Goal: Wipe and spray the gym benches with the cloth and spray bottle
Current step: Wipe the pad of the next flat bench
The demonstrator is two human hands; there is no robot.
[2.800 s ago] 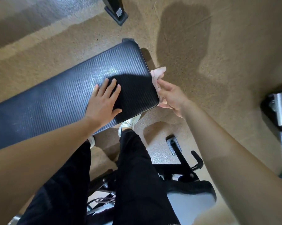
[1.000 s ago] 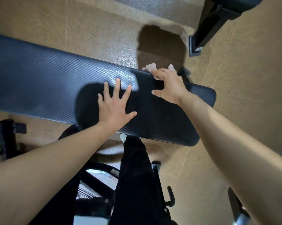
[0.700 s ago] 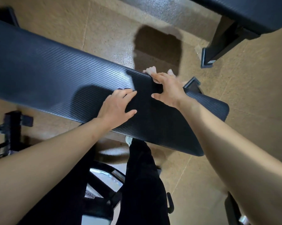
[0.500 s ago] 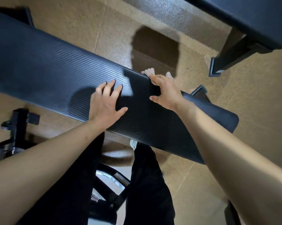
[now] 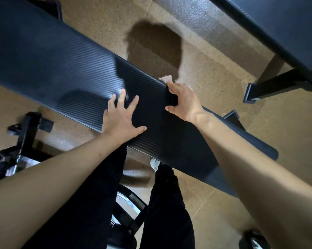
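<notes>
A long black textured bench pad (image 5: 53,69) crosses the view from upper left to lower right. My left hand (image 5: 122,119) lies flat on its near side with fingers spread, holding nothing. My right hand (image 5: 183,102) hooks over the pad's far edge and presses a pale pink cloth (image 5: 166,79) against that edge; only a small corner of the cloth shows above the fingers. No spray bottle is in view.
A second black bench (image 5: 277,24) with a black steel foot (image 5: 270,88) stands at the upper right. A black metal frame (image 5: 22,137) sits at the left, more frame parts lie under my legs (image 5: 130,209). The floor is tan speckled rubber (image 5: 223,69).
My right hand with the cloth has slid leftwards along the pad's far edge, away from its end. My left hand has shifted along the top with it, its fingers now spread.
</notes>
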